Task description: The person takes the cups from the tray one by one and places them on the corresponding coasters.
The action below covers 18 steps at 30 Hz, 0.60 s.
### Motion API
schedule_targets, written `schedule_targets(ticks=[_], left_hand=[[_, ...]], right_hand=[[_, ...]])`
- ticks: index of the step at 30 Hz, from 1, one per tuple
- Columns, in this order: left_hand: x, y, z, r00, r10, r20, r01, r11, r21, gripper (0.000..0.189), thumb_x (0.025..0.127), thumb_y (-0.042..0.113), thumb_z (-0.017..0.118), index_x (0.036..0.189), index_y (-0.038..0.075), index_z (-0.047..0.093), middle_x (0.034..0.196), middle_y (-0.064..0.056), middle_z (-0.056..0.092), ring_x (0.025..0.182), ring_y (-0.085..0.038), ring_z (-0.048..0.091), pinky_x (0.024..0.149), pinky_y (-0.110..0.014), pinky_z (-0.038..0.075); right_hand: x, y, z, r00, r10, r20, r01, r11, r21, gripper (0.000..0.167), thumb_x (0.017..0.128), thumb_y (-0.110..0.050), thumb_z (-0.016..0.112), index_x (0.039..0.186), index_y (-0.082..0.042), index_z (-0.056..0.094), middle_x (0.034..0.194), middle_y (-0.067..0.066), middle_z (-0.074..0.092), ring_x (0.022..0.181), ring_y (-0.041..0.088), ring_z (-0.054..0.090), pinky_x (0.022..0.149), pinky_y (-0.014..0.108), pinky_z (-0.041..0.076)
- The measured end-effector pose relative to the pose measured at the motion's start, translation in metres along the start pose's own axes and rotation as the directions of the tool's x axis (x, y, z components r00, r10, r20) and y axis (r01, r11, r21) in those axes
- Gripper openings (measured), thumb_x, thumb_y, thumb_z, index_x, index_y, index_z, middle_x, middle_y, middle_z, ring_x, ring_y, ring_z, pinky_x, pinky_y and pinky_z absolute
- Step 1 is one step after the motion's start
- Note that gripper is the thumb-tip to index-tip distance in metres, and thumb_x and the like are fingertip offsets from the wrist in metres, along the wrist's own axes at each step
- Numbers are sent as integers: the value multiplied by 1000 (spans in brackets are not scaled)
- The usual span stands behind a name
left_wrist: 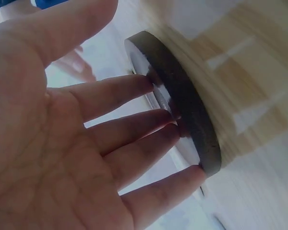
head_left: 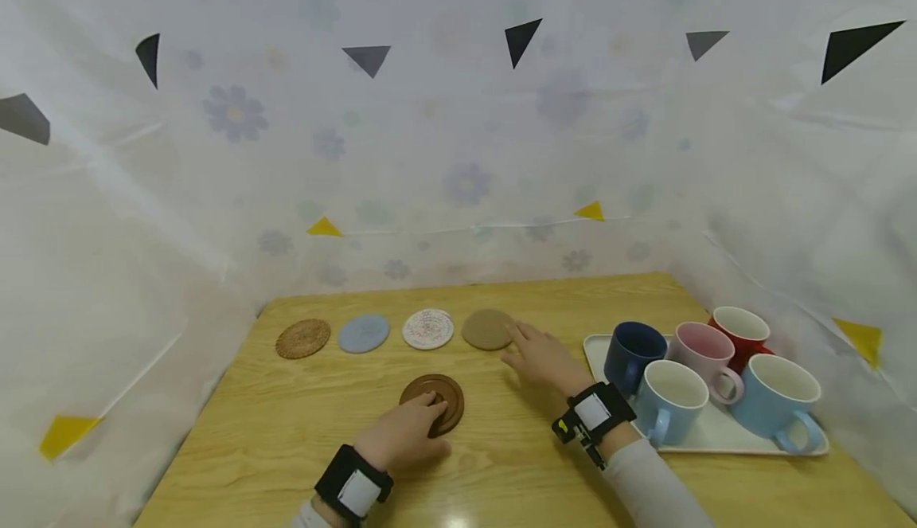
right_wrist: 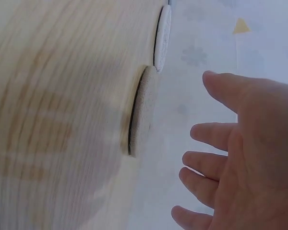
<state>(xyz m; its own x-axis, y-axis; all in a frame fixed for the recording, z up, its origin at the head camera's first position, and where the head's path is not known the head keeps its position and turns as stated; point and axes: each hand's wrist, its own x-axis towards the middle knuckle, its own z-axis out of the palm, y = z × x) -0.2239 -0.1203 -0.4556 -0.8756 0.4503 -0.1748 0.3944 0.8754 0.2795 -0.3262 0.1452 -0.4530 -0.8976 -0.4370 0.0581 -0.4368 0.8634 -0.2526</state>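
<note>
My left hand [head_left: 405,436] lies over a round dark brown wooden coaster [head_left: 451,399] near the middle of the table. In the left wrist view the fairly straight fingertips touch the top of this coaster [left_wrist: 182,96], and the thumb stays off it. Farther back is a round tan coaster [head_left: 484,330]. Beside its right edge hovers my right hand [head_left: 546,361], fingers spread and loosely bent. The right wrist view shows a gap between that hand [right_wrist: 249,153] and the tan coaster [right_wrist: 143,115], with nothing held.
Left of the tan coaster lie a white patterned coaster [head_left: 427,329], a light blue one [head_left: 364,333] and a woven brown one [head_left: 303,338]. At the right, a white tray [head_left: 719,434] carries several mugs, including a dark blue mug [head_left: 622,357] close to my right forearm.
</note>
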Motion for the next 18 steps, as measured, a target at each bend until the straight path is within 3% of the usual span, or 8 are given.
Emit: schedule_targets(ticks=[4,8,14,18], left_hand=[[18,18,3,1000,22,-11,-21,998,61,69,86,50,69,140,11,52,147,-16,48,131,-31,52,102,-45,48],[27,25,6,999,39,-17,-37,996,85,68,86,51,68,140,13,53,148,-15,47,133,-30,51,103,-44,48],[22,5,9,993,76,-85,-75,997,21,70,87,50,68,142,11,50,152,-21,39,136,-37,45,104,-49,46],[9,-17,3,990,34,-139,-39,999,-36,75,87,47,69,144,5,46,151,-24,38,136,-42,42,105,-54,44]], right_hand=[[-2,-1,0,1000,10,-3,-10,1000,-7,64,101,-40,50,152,-7,32,153,24,34,141,41,36,114,61,28],[-7,-6,3,1000,9,12,-9,1000,-6,63,100,-39,52,150,-5,35,153,24,36,139,42,38,113,60,30],[-15,-24,11,996,-71,49,72,997,-28,62,99,-40,53,148,-4,39,153,20,37,140,37,40,112,54,35],[-18,-41,20,989,-135,66,140,988,-72,63,98,-45,53,147,-7,42,152,17,41,138,35,43,111,51,38]])
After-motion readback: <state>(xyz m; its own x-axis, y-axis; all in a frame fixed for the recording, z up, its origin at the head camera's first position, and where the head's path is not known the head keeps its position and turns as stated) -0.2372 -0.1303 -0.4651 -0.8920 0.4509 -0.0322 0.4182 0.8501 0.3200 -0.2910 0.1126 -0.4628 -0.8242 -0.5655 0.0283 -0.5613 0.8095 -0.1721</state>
